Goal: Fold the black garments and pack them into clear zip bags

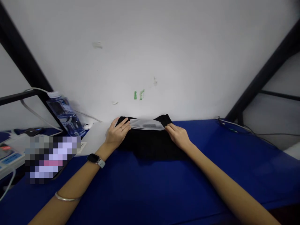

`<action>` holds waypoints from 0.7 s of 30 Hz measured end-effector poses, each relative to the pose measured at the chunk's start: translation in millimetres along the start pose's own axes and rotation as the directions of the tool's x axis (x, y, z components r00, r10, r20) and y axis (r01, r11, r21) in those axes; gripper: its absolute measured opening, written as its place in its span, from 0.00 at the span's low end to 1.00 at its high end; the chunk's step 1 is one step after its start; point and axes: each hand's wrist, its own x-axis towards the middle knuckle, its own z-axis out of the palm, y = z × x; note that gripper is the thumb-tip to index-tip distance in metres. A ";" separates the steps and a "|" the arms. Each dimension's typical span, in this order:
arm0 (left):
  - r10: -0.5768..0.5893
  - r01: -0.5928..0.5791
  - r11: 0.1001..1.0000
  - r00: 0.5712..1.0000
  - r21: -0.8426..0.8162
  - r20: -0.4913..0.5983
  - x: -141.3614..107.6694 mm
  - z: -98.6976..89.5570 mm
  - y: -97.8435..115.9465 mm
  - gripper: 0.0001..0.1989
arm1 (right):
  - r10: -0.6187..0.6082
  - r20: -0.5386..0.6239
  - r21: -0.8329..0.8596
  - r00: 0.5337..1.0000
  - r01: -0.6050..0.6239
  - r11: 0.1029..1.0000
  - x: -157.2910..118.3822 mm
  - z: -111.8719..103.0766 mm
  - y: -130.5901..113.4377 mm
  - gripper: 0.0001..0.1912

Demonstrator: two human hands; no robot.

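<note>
A folded black garment [150, 143], judged soft, light and limp, is laid on the blue counter [234, 175], with the left grip [117, 133] and right grip [178, 136] resting open and unclenched on its far corners, best taken there, beside a pale translucent band [147, 124].

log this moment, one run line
black folded garment | left hand and right hand on it | pale strip between hands | blue tabletop beneath
</note>
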 end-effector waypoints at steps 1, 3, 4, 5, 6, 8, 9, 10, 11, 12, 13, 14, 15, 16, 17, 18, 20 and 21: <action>-0.011 0.011 1.000 1.000 0.004 -0.002 1.1 -0.2 -0.4 0.08 | -0.012 -0.013 0.014 1.000 0.012 1.000 2.1 -2.5 -4.1 0.11; -0.028 0.028 1.000 1.000 0.001 -0.014 3.6 -0.3 0.7 0.08 | -0.097 -0.044 0.027 0.994 0.098 0.995 7.3 -7.3 -14.5 0.13; -0.031 0.031 1.000 0.999 -0.006 -0.018 4.8 -0.4 1.8 0.08 | -0.160 -0.056 0.025 0.985 0.162 0.987 10.1 -9.2 -20.2 0.14; -0.030 0.030 0.999 0.999 -0.014 -0.020 5.8 -0.5 3.2 0.08 | -0.221 -0.063 0.021 0.973 0.223 0.975 12.8 -10.5 -25.8 0.15; -0.028 0.027 0.999 0.999 -0.020 -0.022 6.8 -0.7 4.7 0.08 | -0.267 -0.068 0.017 0.961 0.269 0.963 15.2 -11.2 -31.0 0.16; -0.016 0.016 1.000 1.000 -0.017 -0.022 8.6 -1.5 7.8 0.08 | -0.293 -0.068 0.018 0.954 0.295 0.955 18.8 -10.5 -39.1 0.17; -0.008 0.008 1.000 1.000 -0.009 -0.021 9.4 -2.1 9.3 0.08 | -0.282 -0.067 0.024 0.957 0.284 0.959 19.9 -9.4 -41.7 0.16; 0.000 0.000 1.000 1.000 0.000 -0.020 10.3 -2.7 10.6 0.08 | -0.263 -0.064 0.032 0.963 0.265 0.964 20.4 -8.1 -43.3 0.16; 0.009 -0.008 1.000 1.000 0.009 -0.021 11.3 -3.5 12.0 0.08 | -0.241 -0.059 0.041 0.969 0.244 0.969 20.5 -6.7 -44.2 0.16; 0.018 -0.017 1.000 1.000 0.015 -0.025 12.2 -4.1 13.3 0.07 | -0.220 -0.050 0.047 0.974 0.222 0.974 20.3 -5.5 -44.6 0.16; 0.028 -0.027 0.999 0.999 0.018 -0.031 13.1 -4.7 14.7 0.07 | -0.197 -0.040 0.051 0.980 0.199 0.979 20.2 -4.6 -44.8 0.16; 0.040 -0.040 0.999 0.999 0.016 -0.037 14.0 -5.0 16.4 0.06 | -0.172 -0.027 0.050 0.985 0.173 0.984 20.2 -4.1 -45.3 0.16; 0.055 -0.054 0.998 0.998 0.010 -0.043 14.9 -5.1 18.3 0.06 | -0.144 -0.012 0.047 0.989 0.144 0.988 20.7 -3.9 -46.1 0.16; 0.069 -0.069 0.998 0.996 0.002 -0.050 15.6 -4.9 20.6 0.06 | -0.113 0.005 0.042 0.994 0.112 0.993 21.6 -4.0 -47.5 0.15; 0.088 -0.089 0.996 0.994 -0.007 -0.057 16.3 -4.5 23.5 0.06 | -0.079 0.021 0.037 0.997 0.079 0.996 23.1 -4.0 -49.6 0.16; 0.111 -0.112 0.994 0.992 -0.017 -0.062 17.0 -3.9 26.8 0.06 | -0.044 0.034 0.032 0.998 0.043 0.999 25.2 -3.7 -52.1 0.16; 0.169 -0.172 0.985 0.983 -0.029 -0.072 18.3 -2.6 35.0 0.07 | 0.022 0.052 0.024 0.998 -0.023 0.999 30.2 -1.6 -58.0 0.18; 0.203 -0.205 0.978 0.976 -0.029 -0.079 19.1 -2.1 39.4 0.07 | 0.051 0.053 0.022 0.997 -0.052 0.998 32.7 0.5 -60.7 0.17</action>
